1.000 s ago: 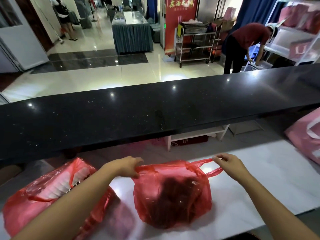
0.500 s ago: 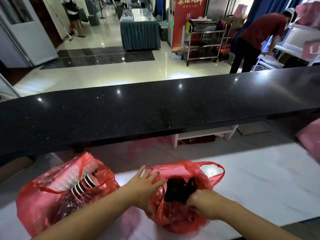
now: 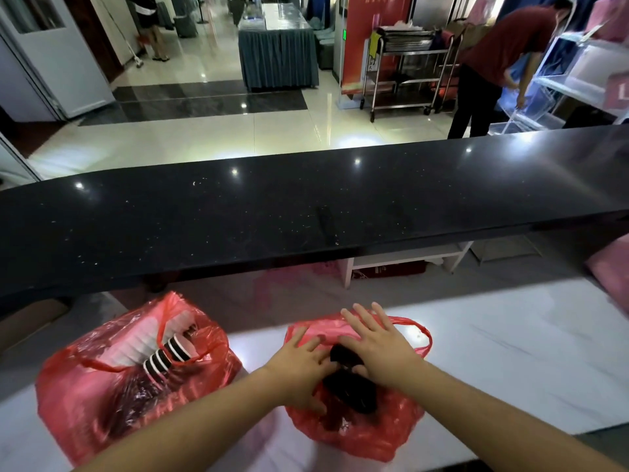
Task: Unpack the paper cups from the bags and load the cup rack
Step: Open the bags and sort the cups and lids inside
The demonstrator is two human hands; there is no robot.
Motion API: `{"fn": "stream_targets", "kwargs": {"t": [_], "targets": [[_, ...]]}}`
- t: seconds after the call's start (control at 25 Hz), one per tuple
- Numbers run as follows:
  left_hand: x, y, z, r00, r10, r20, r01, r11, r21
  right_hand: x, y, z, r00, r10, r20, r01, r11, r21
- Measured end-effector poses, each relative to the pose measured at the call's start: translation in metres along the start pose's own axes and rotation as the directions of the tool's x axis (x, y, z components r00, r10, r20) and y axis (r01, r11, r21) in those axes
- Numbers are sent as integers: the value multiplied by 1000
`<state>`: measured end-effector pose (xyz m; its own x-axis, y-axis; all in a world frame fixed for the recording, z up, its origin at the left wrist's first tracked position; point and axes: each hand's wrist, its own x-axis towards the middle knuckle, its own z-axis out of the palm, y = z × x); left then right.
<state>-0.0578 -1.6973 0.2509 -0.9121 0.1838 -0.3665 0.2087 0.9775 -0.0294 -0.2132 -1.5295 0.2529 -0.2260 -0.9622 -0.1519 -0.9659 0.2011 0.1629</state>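
Two red plastic bags lie on the white marble counter (image 3: 510, 356). The left bag (image 3: 102, 410) is open and shows a stack of white paper cups (image 3: 160, 356) with black-striped rims lying on its side. The right bag (image 3: 357, 434) holds a dark stack (image 3: 354, 393), seen through its open mouth. My left hand (image 3: 303, 369) lies on the left side of that mouth with its fingers spread, the fingertips touching the dark stack. My right hand (image 3: 377, 349) rests flat over the mouth, fingers straight and pointing away from me. No cup rack is in view.
A raised black stone ledge (image 3: 306, 212) runs across just behind the bags. A pink bag (image 3: 612, 270) sits at the counter's right edge. Beyond the ledge, a person in a red shirt (image 3: 497, 52) bends over shelves beside a steel trolley (image 3: 408, 66).
Both hands let go of the right bag's handles and moved to its mouth. My right hand, curled inside the bag half a second ago, now lies flat over it. The view tilted.
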Motion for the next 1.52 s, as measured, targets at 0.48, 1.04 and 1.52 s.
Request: {"fn": "stream_targets", "kwargs": {"t": [0.48,1.04,1.52], "targets": [[-45,-35,3,979,-160,126,141,978,152,24,54,33,944,78,321,-48,994,-100],[-8,-43,38,881,-460,110,473,858,-198,45,-17,48,999,13,39,-17,995,101],[-8,-28,97,831,-402,384,521,804,-285,68,27,65,925,112,362,-259,886,386]]}}
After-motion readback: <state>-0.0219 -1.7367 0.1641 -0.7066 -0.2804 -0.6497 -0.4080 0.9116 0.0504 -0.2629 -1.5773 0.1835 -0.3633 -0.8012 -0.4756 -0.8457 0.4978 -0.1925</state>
